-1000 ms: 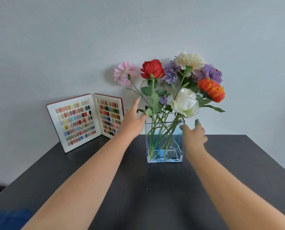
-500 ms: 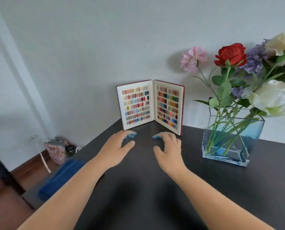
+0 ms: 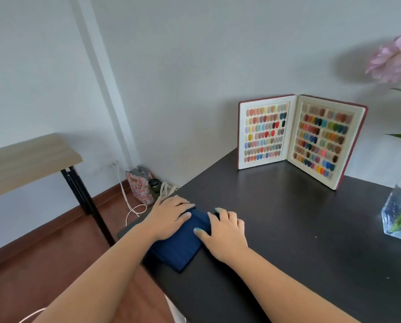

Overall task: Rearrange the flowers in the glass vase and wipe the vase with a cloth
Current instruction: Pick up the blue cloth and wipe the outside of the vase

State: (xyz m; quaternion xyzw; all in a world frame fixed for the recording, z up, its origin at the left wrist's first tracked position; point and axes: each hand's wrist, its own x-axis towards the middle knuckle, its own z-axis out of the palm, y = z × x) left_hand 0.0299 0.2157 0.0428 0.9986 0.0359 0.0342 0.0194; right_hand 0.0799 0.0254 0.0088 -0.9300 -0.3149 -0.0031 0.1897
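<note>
The folded blue cloth (image 3: pixel 183 241) is pinned at the near left corner of the table (image 3: pixel 288 229) — left hand (image 3: pixel 169 216) flat on it, right hand (image 3: pixel 225 231) spread at its right edge, neither closed. The glass vase (image 3: pixel 400 217) is seen well apart, rightward — nearer the right hand

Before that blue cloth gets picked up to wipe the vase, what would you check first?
1. Both hands on the cloth: ok; left hand and right hand rest on it.
2. Firm grip: cannot tell.
3. Cloth safely on the table: not ok; it lies at the corner edge.
4. Vase within sight: ok, though mostly cropped.
5. Path to the vase free: ok; the colour sample book stands further back.
</note>
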